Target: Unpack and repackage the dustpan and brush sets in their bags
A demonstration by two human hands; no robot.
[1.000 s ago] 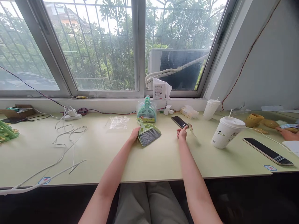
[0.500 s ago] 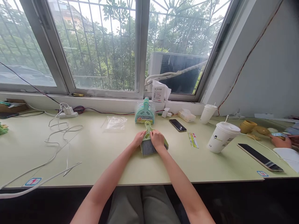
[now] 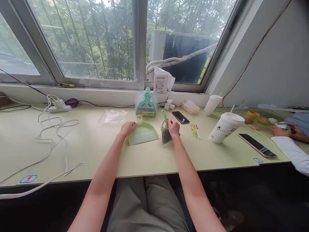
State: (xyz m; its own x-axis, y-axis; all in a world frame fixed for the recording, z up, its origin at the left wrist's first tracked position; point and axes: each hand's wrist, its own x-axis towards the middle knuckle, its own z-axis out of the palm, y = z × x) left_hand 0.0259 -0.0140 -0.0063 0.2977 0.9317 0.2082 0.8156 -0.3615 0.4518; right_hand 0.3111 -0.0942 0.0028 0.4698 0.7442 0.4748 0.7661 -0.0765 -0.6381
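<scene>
Nearest me, far out to the left of my hands, a thick white cable (image 3: 43, 186) crosses the front edge of the tabletop (image 3: 145, 159). Well to the right of my hands, a dark-screened device (image 3: 257, 145) lies flat.

My left hand (image 3: 127, 129) is mostly closed, its fingers gripping the left edge of the green dustpan (image 3: 143, 132), just beside its handle. My right hand (image 3: 174, 129) is curled shut around the right side of the small brush (image 3: 166, 133), whose grey bristles point down toward me. The 2 pieces are apart, both between my hands; I cannot tell whether the brush touches the surface.

Just right of my right hand lies a printed card (image 3: 195, 131); beyond it on that side stands a large white cup (image 3: 225, 129). A black phone (image 3: 181, 117) lies just past my right hand. Past my left hand is a clear plastic bag (image 3: 114, 116). Farther out, between my hands, stands a stack of wrapped dustpan sets (image 3: 146, 108), and behind it a white packet (image 3: 161, 82) sits on the windowsill.
</scene>
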